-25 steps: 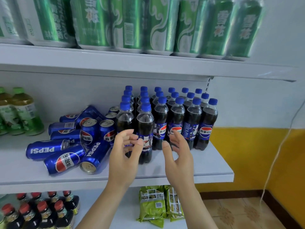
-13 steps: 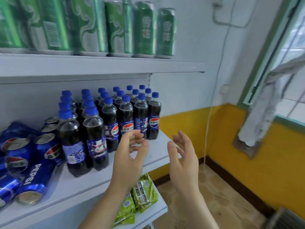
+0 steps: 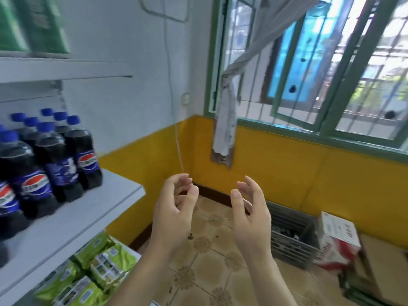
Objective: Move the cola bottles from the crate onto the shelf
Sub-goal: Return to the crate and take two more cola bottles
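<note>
The cola bottles (image 3: 46, 164) stand upright, blue caps up, on the shelf (image 3: 92, 208) at frame left. Left hand (image 3: 173, 214) and right hand (image 3: 250, 219) hover mid-frame, fingers loosely curled, holding nothing. The grey crate (image 3: 291, 237) sits lower right on the floor.

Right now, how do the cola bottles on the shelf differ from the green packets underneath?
The cola bottles stand upright in rows on the shelf; the green packets lie flat in a heap one level down. The bottles are dark with blue caps; the packets are bright green with printed labels. Neither hand touches either.
</note>
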A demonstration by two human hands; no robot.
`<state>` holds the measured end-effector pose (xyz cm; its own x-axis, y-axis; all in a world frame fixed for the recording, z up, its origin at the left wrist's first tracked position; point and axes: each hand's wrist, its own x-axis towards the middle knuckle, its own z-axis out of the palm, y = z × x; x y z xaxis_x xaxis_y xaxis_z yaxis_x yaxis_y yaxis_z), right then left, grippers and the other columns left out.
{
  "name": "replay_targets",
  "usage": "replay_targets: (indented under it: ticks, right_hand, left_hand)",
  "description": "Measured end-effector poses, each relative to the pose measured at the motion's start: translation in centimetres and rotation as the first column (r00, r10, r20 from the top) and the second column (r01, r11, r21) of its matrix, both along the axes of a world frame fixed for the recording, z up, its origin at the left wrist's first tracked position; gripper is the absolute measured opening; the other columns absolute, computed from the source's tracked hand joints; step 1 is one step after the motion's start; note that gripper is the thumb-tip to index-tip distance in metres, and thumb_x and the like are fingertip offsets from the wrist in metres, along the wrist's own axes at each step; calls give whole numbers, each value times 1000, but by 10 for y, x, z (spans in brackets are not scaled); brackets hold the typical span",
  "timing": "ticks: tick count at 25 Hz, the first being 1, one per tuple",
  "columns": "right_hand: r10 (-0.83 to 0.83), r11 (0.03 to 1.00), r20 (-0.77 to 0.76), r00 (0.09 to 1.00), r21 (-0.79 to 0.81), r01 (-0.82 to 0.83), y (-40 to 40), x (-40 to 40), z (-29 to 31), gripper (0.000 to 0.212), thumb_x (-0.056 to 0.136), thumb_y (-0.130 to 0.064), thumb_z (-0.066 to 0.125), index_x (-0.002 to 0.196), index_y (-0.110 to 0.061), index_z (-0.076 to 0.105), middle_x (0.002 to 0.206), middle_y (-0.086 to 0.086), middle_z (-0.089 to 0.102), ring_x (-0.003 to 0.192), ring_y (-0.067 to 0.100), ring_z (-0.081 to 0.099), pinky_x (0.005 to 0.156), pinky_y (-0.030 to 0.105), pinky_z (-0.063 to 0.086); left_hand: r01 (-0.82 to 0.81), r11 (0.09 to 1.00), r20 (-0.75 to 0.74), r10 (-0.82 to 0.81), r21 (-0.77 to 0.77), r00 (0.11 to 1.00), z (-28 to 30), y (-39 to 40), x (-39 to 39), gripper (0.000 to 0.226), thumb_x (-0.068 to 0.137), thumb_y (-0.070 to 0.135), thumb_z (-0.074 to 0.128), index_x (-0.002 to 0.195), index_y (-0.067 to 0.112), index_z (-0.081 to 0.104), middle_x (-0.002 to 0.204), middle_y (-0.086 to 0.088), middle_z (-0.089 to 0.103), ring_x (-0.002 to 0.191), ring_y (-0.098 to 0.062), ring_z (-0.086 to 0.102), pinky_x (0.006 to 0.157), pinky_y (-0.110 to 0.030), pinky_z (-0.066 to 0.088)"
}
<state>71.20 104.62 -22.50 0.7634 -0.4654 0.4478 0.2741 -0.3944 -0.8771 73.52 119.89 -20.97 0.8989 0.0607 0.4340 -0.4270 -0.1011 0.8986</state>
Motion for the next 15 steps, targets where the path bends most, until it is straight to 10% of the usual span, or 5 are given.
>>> replay_targets:
  ticks: [15]
  right_hand:
    - [-384,923,-15,923,30,384,-217,-103,-13,58,94,-60,48,145,-31,47,129,-19,60,121,7,58,100,45,55]
  left_hand:
    - [350,936,-50,-348,33,936,-8,-236,-48,37,90,49,56,125,37,51,116,23,61,109,10,55,79,-1,45]
